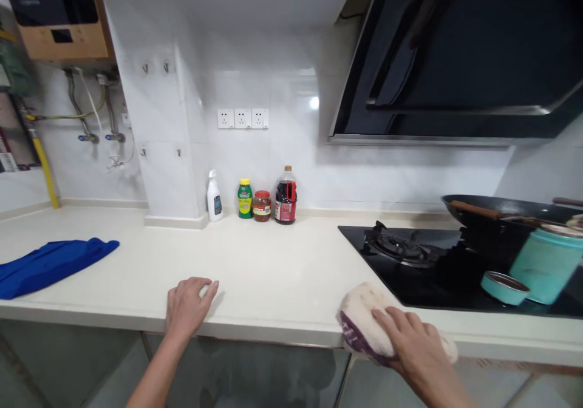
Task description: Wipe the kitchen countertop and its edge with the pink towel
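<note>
My right fingers (pixel 392 323) are spread and pressed flat over a fluffy white-and-purple cloth (pixel 364 326), pinning it down rather than pinching it, at the front edge of the worktop (pixel 273 274) just off the near left corner of the black hob (pixel 410 274). The right hand (pixel 416 350) lies across the cloth's right half, and part of the cloth hangs a little over the front edge. My left fingers (pixel 204 289) are loosely extended and rest on the bare surface near the front edge, well to the left of the cloth, holding nothing; the left hand (pixel 186 305) looks to be propping me. I judge the wiping is somewhere in its middle: the stretch between my hands looks clean and dry, but I cannot tell from here which parts have been passed over. The back edge seems untouched, since the white spray bottle (pixel 214 198), green bottle (pixel 245 199), red-lidded jar (pixel 262 206) and dark sauce bottle (pixel 286 197) stand there in a row against the wall. A blue cloth (pixel 50 265) lies crumpled toward the far left end. On the hob sit a wok (pixel 496 210), a teal canister (pixel 544 265) and its lid (pixel 503 288), so that area looks yet to be done.
</note>
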The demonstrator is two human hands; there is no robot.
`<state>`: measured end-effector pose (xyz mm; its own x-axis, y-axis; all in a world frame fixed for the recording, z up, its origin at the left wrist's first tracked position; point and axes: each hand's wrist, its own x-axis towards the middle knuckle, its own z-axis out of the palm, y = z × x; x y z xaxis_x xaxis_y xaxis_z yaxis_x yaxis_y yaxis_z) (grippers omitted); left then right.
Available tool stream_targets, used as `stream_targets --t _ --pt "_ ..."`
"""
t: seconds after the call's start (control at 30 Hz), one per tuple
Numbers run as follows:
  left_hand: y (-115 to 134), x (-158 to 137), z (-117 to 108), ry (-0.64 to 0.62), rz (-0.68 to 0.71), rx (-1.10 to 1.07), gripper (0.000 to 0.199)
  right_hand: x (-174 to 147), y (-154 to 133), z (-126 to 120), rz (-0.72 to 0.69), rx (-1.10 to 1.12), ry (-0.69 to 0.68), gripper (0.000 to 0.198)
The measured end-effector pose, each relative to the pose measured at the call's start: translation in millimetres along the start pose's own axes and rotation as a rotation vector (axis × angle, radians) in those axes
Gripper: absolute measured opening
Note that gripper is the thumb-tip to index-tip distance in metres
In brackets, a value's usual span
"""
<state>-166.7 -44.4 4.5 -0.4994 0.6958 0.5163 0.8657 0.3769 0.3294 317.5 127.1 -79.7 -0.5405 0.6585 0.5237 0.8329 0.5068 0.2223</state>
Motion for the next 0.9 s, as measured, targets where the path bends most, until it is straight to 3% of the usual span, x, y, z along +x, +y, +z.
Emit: stream_targets --t 0.27,0.4,0.47,0.57,0.67,0.77,0.83,0.9 --pt "-2 -4 -2 -0.008 0.036 -0.033 0.034 81 -196 -55 -0.276 0.319 -0.126 0.081" --pt "-5 -5 -4 -0.011 0.031 -0.053 0.033 99 -242 -70 -0.408 0.51 -0.048 0.069" --pt "-5 -5 -6 -0.014 0.027 -0.053 0.033 100 -240 -68 -0.42 0.647 -0.001 0.059" --pt "-4 -5 -7 -0.021 0.028 -0.057 0.033 100 -212 -60 -0.327 0.755 0.066 0.054" --pt "-4 -6 -7 -0.007 0.024 -0.058 0.034 100 -167 -54 -0.13 0.73 0.15 0.052" --pt "-3 -7 -5 0.016 0.019 -0.052 0.034 95 -119 -48 0.179 0.561 0.228 0.052" --pt "-4 -7 -4 0.02 0.024 -0.052 0.034 87 -91 -40 0.317 0.395 0.152 0.055" --pt "-5 -7 -3 0.016 0.03 -0.054 0.034 78 -68 -31 0.291 0.285 -0.028 0.055"
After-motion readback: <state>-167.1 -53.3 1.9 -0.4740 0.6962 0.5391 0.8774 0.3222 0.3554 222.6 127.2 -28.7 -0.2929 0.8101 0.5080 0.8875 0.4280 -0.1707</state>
